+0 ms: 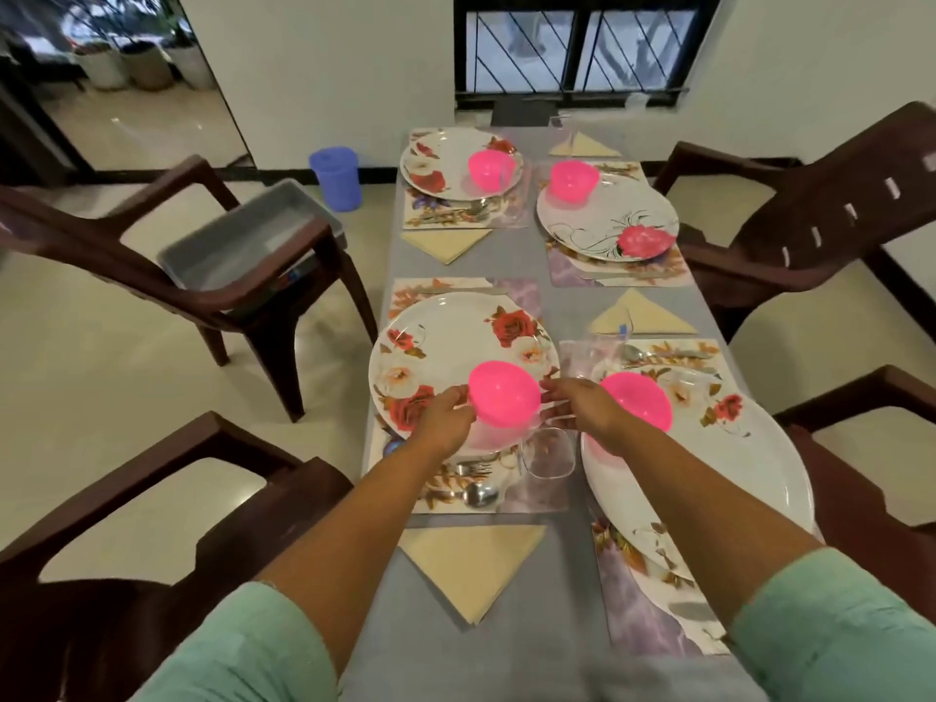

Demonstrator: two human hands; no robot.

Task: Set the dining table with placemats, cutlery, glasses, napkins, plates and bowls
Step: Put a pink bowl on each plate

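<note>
A pink bowl (504,395) sits at the near edge of the rose-patterned plate (445,342) on the near-left placemat (435,288). My left hand (445,418) grips the bowl's left rim. My right hand (582,407) is on the bowl's right side with fingers spread, the tips at or just off the bowl. A second pink bowl (638,400) rests on the near-right plate (734,458), partly behind my right hand. A clear glass (549,450) stands between the two plates. A spoon (478,495) and fork lie below the left plate.
The two far settings each have a plate and pink bowl (490,168) (574,178). Folded beige napkins (471,564) lie on the grey table. Brown chairs (810,205) stand on both sides; the left one holds a grey tray (253,235). A blue jug (335,177) stands on the floor.
</note>
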